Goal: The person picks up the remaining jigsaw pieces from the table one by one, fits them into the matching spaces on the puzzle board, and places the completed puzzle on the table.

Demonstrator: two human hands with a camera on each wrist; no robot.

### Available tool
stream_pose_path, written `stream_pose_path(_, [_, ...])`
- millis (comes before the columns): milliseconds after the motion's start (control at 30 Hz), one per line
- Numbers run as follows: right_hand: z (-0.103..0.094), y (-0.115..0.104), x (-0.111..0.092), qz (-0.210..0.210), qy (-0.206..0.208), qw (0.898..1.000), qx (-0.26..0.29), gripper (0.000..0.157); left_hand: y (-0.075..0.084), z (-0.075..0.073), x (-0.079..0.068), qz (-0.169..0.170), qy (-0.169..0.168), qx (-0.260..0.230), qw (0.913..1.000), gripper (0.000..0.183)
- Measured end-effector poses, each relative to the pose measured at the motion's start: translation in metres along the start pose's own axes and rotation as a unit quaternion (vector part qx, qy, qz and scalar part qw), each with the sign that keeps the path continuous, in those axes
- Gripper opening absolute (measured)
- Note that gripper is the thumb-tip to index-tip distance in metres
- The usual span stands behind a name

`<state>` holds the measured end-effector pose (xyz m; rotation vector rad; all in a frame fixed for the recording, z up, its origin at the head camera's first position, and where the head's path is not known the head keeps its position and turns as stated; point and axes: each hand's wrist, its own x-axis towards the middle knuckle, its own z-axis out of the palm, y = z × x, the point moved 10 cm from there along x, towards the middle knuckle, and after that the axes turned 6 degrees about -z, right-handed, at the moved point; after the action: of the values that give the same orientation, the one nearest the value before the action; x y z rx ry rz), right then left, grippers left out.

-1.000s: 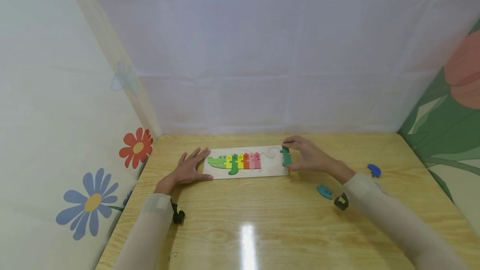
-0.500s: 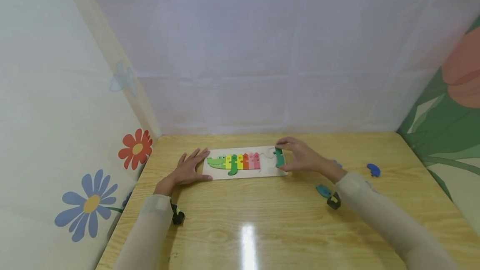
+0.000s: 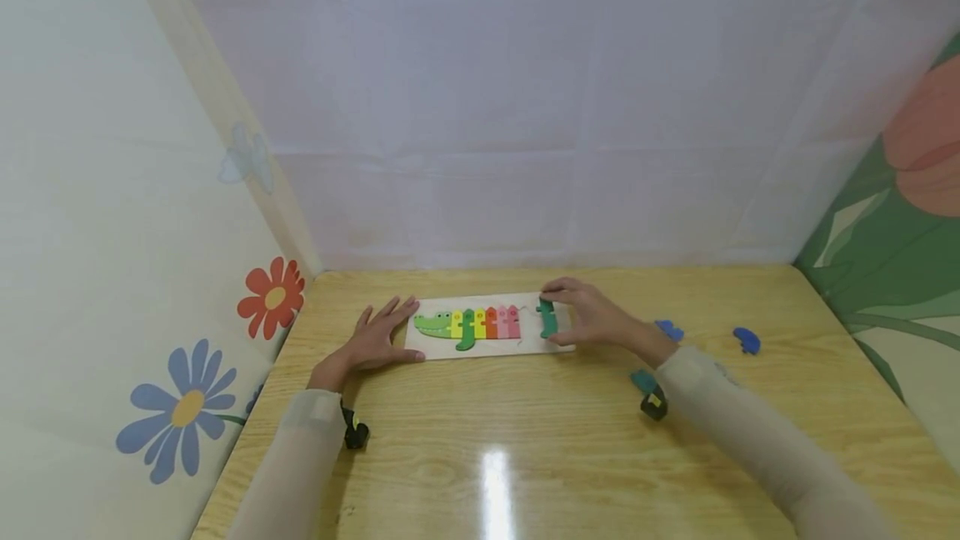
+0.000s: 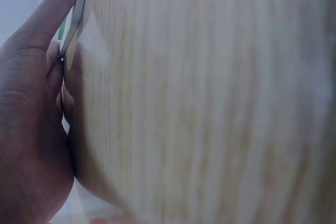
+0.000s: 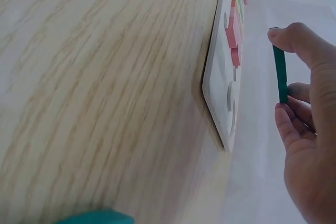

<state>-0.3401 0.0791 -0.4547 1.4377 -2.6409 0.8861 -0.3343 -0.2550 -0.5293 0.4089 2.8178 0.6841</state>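
A pale puzzle board [image 3: 529, 336] lies on the wooden table, with a crocodile head [image 3: 433, 325] and coloured body pieces set in its left and middle parts. My left hand [image 3: 372, 343] rests at the board's left end, fingers spread near the upper corner and thumb at the lower one. Over the bare right part, my right hand [image 3: 598, 317] pinches a dark green puzzle piece [image 3: 549, 319] between thumb and fingers. In the right wrist view this green piece [image 5: 281, 72] is edge-on and raised off the board.
A teal piece [image 3: 642, 381] lies by the right wrist camera [image 3: 654, 404], partly hidden by it. Two blue pieces, one [image 3: 669, 330] beside the right forearm and another [image 3: 747, 340] farther right, lie on the table [image 3: 480, 415]. Printed walls stand at both sides.
My right hand has moved left with the green piece, from the board's right end further in over it. A blue piece behind the right wrist has come into view. My left hand stays put.
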Motion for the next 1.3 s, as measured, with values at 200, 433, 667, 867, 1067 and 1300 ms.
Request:
stream_pose_path(200, [0.009,0.003,0.004,0.005,-0.009,1.0,-0.014,0.076,0.001,0.0,0.0,0.001,-0.001,-0.001,1.0,0.108])
stream_pose_path(433, [0.016,0.004,0.008,0.014,-0.018,1.0,-0.008,0.076,0.001,-0.001,0.0,0.002,0.001,-0.003,1.0,0.108])
stream_pose_path(667, [0.024,0.006,0.012,0.02,-0.024,0.999,-0.004,0.077,0.0,-0.001,0.0,0.001,0.003,-0.002,1.0,0.108])
stream_pose_path(867, [0.032,0.011,0.014,0.031,-0.037,0.999,-0.016,0.078,-0.001,0.0,0.0,-0.001,0.004,0.001,1.0,0.107])
stream_pose_path(1067, [0.034,0.011,0.016,0.027,-0.032,0.999,-0.016,0.078,0.001,-0.001,0.0,0.001,0.003,-0.001,1.0,0.107])
stream_pose_path(1300, [0.041,0.011,0.019,0.037,-0.041,0.998,-0.004,0.079,0.001,-0.001,0.0,0.006,0.006,-0.003,1.0,0.107])
